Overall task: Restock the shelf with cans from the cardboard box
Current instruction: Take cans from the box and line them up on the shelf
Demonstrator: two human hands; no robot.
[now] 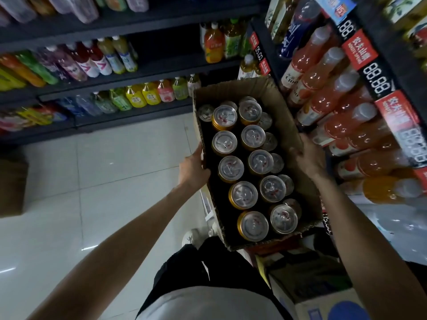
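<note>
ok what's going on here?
A person holds an open cardboard box of upright gold cans in a shop aisle. Left hand grips the box's left wall, right hand grips the right wall. The box is beside a shelf of orange drink bottles. All cans in view sit in the box.

The person wears a plain white top (208, 303), black trousers (208, 262) and white shoes (190, 237); both forearms are bare.

Both arms extended forward; left grip (193, 168) and right grip (308, 158) curled, clamping opposite sides of cardboard box (298, 144).
</note>
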